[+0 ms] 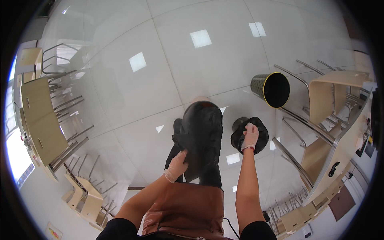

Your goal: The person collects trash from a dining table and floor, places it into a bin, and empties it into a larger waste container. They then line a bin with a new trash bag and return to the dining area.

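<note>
My left hand point(176, 167), in a thin clear glove, is closed on the edge of a black plastic bag point(202, 128). The bag hangs puffed out in front of my legs and hides most of them. To the right, my gloved right hand point(251, 137) grips the gathered top of a second black plastic bag point(260, 143), which bulges around my fingers above the floor. What is inside either bag is hidden. Beyond the right hand stands a dark patterned trash bin point(260, 86) with a yellow rim, its mouth facing up with no bag edge over it.
Glossy white floor tiles point(120, 96) spread ahead, with light reflections on them. At the right, a pale wooden chair point(324, 94) and a long table point(340, 160) with metal legs stand near the bin. More pale desks and chairs point(44, 120) line the left side. I wear a brown apron point(188, 208).
</note>
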Tool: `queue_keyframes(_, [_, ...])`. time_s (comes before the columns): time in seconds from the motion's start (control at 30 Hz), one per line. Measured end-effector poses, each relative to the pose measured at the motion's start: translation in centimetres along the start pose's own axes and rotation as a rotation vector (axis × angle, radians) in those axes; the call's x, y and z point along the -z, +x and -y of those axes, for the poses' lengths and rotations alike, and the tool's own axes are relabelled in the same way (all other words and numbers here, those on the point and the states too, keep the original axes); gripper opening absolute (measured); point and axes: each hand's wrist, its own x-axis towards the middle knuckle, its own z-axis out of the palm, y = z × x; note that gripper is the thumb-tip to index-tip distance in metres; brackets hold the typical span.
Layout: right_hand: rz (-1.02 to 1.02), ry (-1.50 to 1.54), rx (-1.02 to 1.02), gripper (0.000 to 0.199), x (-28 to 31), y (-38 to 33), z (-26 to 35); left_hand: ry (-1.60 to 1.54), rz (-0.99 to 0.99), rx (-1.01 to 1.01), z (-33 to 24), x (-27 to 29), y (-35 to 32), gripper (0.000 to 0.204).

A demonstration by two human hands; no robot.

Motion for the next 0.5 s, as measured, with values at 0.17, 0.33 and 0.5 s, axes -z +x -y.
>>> queue_keyframes(0.17, [0.267, -1.063, 0.594, 0.030, -10.4, 6.3, -5.1, -0.275, 0.091, -0.205, -7.2, 3.8, -3.9, 0.060])
queue_keyframes(0.33, [0.362, -1.298, 0.625, 0.017, -14.1, 5.4, -5.1, -0.256, 0.104, -0.065, -9.0, 5.3, -9.7, 0.036])
queue_keyframes(0.5, [0.208, -1.251, 0.868, 0.020, -13.0, 5.6, -6.6, -0.418, 0.162, -0.070, -8.7, 4.0, -11.9, 0.043])
